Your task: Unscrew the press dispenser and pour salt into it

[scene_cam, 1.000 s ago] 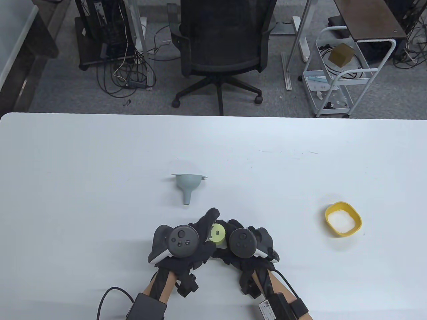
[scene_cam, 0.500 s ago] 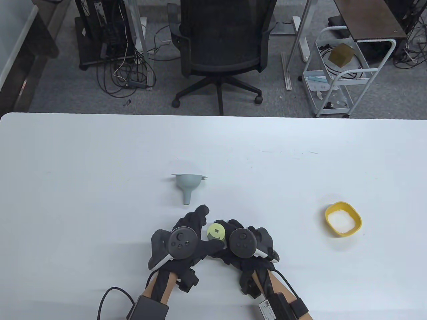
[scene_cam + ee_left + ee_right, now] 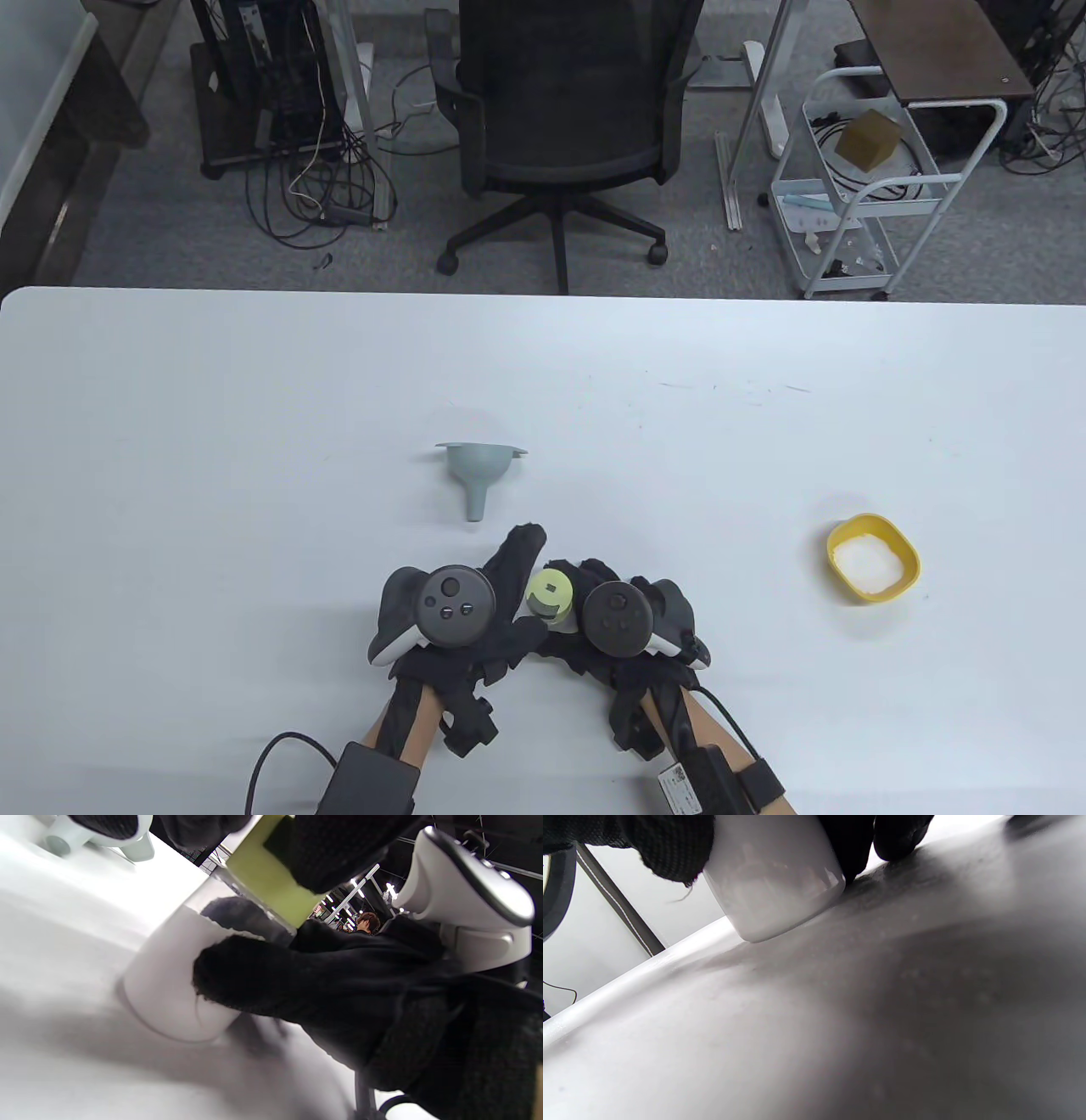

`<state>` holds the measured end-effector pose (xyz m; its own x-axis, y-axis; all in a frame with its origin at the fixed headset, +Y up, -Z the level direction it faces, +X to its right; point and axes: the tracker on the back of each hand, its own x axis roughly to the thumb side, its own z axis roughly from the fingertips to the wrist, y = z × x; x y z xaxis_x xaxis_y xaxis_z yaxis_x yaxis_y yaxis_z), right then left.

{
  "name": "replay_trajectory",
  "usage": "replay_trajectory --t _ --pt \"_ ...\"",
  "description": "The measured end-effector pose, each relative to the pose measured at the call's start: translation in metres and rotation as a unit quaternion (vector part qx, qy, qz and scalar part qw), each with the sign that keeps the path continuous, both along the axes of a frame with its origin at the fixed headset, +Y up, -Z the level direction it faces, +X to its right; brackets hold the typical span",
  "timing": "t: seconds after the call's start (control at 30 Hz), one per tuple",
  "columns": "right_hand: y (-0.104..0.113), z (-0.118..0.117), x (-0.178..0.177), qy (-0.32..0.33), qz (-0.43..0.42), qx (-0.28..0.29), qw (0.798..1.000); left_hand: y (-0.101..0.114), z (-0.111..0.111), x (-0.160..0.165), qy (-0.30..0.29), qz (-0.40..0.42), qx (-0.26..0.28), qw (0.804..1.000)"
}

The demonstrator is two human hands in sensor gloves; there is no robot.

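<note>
The press dispenser stands upright near the table's front middle: a yellow-green top (image 3: pixel 548 592) on a clear jar (image 3: pixel 169 976) partly filled with white. My left hand (image 3: pixel 509 594) grips the green top (image 3: pixel 267 878) from the left, with fingers over and around it. My right hand (image 3: pixel 585 615) holds the jar body (image 3: pixel 772 878) from the right, its fingertips (image 3: pixel 899 836) down by the table. A yellow bowl of salt (image 3: pixel 872 558) sits apart at the right.
A grey funnel (image 3: pixel 478 471) lies on its side just beyond my left hand, also seen in the left wrist view (image 3: pixel 102 836). The white table (image 3: pixel 254 407) stretches wide to both sides. An office chair (image 3: pixel 560 127) stands past the far edge.
My left hand has turned on the green top: its tracker swung back and forth and the fingers shifted around the cap. My right hand and the jar stayed put.
</note>
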<state>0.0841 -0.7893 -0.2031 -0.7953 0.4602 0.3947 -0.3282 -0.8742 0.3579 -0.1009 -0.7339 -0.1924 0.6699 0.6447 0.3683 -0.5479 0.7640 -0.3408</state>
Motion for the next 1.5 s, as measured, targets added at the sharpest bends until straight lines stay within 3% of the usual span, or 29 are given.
replay_trajectory --t 0.23,0.47,0.6,0.73,0.83,1.1,1.3,1.5 --pt "0.000 0.000 0.000 0.000 0.000 0.000 1.000 0.001 0.000 -0.002 0.035 -0.016 0.018 0.999" --pt "0.000 0.000 0.000 0.000 0.000 0.000 1.000 0.001 0.003 -0.006 0.122 -0.060 0.069 0.988" --pt "0.000 0.000 0.000 0.000 0.000 0.000 1.000 0.001 0.002 -0.008 0.107 -0.029 0.039 0.993" --pt "0.000 0.000 0.000 0.000 0.000 0.000 1.000 -0.005 -0.001 -0.005 0.027 0.020 0.000 0.999" --pt "0.000 0.000 0.000 0.000 0.000 0.000 1.000 -0.007 -0.001 -0.002 0.000 0.041 -0.017 0.999" --pt "0.000 0.000 0.000 0.000 0.000 0.000 1.000 -0.008 0.001 -0.002 0.038 0.020 0.010 0.999" --pt "0.000 0.000 0.000 0.000 0.000 0.000 1.000 -0.007 0.005 0.000 0.104 -0.012 0.048 0.993" --pt "0.000 0.000 0.000 0.001 0.001 -0.001 1.000 -0.011 0.000 -0.004 0.054 0.021 0.008 0.998"
